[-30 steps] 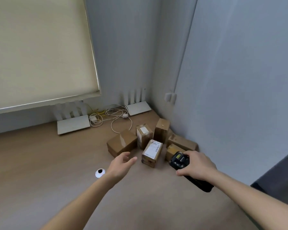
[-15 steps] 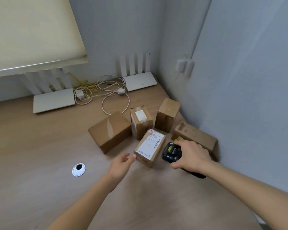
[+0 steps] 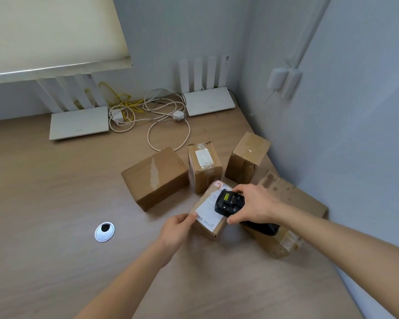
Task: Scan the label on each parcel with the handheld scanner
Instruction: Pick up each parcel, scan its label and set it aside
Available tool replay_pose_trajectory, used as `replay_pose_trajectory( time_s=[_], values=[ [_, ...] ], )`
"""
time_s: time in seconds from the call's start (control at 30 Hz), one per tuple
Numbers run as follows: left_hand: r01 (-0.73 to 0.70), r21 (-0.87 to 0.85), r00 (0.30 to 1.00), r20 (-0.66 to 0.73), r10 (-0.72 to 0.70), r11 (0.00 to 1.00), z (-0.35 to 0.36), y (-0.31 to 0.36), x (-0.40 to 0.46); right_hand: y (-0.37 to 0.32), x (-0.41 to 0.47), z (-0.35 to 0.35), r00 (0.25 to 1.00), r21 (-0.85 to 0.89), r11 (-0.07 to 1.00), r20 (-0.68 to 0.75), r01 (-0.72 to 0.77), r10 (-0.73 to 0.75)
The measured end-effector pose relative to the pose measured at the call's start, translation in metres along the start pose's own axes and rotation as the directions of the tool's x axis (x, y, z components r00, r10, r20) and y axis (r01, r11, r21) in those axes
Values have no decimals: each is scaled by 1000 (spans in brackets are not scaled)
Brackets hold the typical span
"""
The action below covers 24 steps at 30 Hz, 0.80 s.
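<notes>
The handheld scanner (image 3: 230, 201), a black plastic device with a small yellow patch on its head, sat in our right hand (image 3: 253, 204), fingers curled over its top and thumb under its side, its head hovering just above the white printed label (image 3: 209, 209) on the small brown cardboard parcel (image 3: 211, 211) nearest us. Our left hand (image 3: 177, 229) steadied that parcel, fingertips pinching its near-left corner at the label's edge.

We judged the task to be at or near its start: the scanner was aimed at this first label, and nothing showed whether a read had registered. Four other parcels remained: a wide flat brown box with a tape strip (image 3: 156, 178) to the left, an upright taped box with a small white sticker (image 3: 204, 165) behind, a taller plain brown box (image 3: 248, 157) near the wall, and a long brown carton (image 3: 293, 210) lying under our right wrist against the wall. On most of these we could see no barcode, so we expected to have to turn them.

The parcels crowded the corner where the wooden bench (image 3: 44, 203) met two grey walls (image 3: 355, 134), leaving little room on the right. Open bench lay to the left and towards us, broken only by a round silver cable grommet (image 3: 104, 231); white routers (image 3: 78, 125) and tangled cables (image 3: 157, 111) lined the back edge.
</notes>
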<state>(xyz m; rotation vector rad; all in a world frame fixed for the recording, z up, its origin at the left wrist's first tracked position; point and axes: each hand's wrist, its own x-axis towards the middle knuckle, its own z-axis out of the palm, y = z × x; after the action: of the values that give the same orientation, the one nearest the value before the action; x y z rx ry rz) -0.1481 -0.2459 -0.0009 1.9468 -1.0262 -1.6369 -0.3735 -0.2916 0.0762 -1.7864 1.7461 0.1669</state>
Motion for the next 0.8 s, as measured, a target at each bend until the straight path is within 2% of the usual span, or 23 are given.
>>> replay_pose_trajectory(
  time_s=[0.17,0.3,0.43,0.6,0.8],
  values=[
    [32,-150,998,-39,-38,988,3,-12,-8,6,-6,8,999,181,983,-46,-10,19],
    [-42,-219,995,-101,20,975,-2,-17,-23,0,-23,14,998,264,964,-58,-6,22],
    [-116,-284,987,-144,77,952,-19,-16,-47,-19,-51,16,992,281,959,-128,33,3],
    [-241,-325,964,-187,188,915,-60,-12,-103,-62,-106,13,984,320,943,-176,94,-38],
    [-392,-369,919,-205,338,843,-132,-4,-207,-143,-198,-3,952,313,934,-299,171,-74]
  ],
)
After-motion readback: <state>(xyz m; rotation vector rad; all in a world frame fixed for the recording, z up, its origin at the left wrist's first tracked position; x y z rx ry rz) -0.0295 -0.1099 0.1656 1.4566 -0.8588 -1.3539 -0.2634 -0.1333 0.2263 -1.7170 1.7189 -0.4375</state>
